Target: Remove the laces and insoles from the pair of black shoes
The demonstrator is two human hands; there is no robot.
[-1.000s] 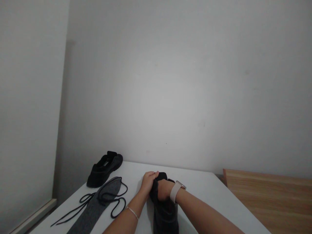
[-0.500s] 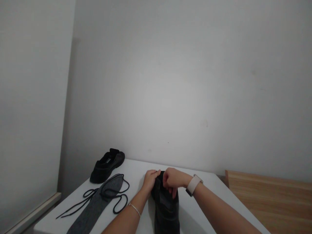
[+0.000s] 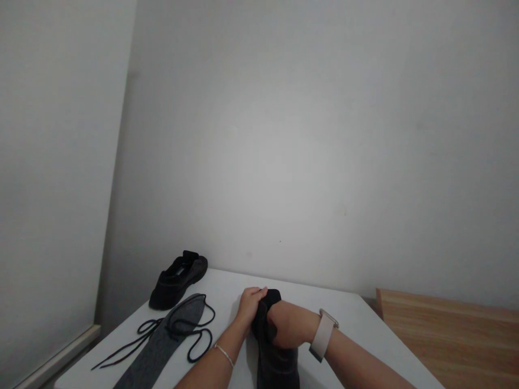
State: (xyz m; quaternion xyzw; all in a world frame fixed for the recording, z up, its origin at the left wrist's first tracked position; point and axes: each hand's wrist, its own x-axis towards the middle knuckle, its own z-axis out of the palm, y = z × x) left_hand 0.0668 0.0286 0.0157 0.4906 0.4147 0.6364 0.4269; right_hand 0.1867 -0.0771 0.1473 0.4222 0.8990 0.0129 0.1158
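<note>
A black shoe point(image 3: 279, 363) lies on the white table point(image 3: 348, 319) right before me, its opening toward the wall. My left hand point(image 3: 250, 303) grips the shoe's rim at its far left side, fingers curled over the edge. My right hand point(image 3: 284, 324) reaches into the shoe's opening, its fingers hidden inside; a pale watch band sits on that wrist. To the left lie a grey insole point(image 3: 162, 346) and a loose black shoelace point(image 3: 190, 337). A second black shoe point(image 3: 178, 279) rests at the table's far left corner.
Plain white walls stand close behind and to the left of the table. A light wooden surface point(image 3: 446, 335) adjoins the table on the right. The table's left edge runs just beyond the lace.
My right hand, held as a fist above the shoe's opening half a second ago, has gone back down into the shoe. The left hand keeps its grip.
</note>
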